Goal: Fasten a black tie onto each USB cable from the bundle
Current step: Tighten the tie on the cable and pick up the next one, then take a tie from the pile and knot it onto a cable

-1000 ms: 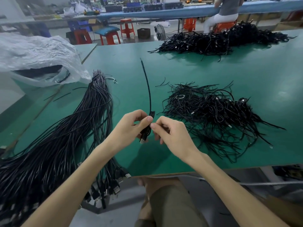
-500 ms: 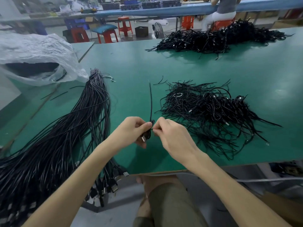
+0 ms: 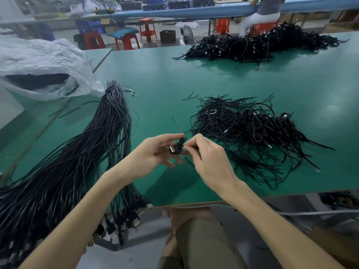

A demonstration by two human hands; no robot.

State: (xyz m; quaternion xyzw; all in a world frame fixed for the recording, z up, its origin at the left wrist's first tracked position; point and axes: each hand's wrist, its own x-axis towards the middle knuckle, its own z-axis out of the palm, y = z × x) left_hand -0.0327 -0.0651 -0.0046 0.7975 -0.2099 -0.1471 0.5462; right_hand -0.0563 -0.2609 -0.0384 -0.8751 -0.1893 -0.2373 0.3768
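USB cable (image 3: 175,148): folded into a small black hank, metal plug showing at the near end, held in the air just above the near part of the green table (image 3: 155,84). Black tie (image 3: 175,123): a thin tail rises from the hank, blurred; cannot tell whether it is cinched. Left hand (image 3: 153,155) pinches the hank between thumb and forefinger, other fingers loosely spread below. Right hand (image 3: 206,158): thumb and forefinger tips clamped together on the tie at the hank's right side. Judged light and springy, so the folds will want to open; grip across the middle, not the plug. The tie looks wiry and slick, best pinched close to the hank. Left, the long bundle (image 3: 77,152); right, a tangled heap (image 3: 252,133).
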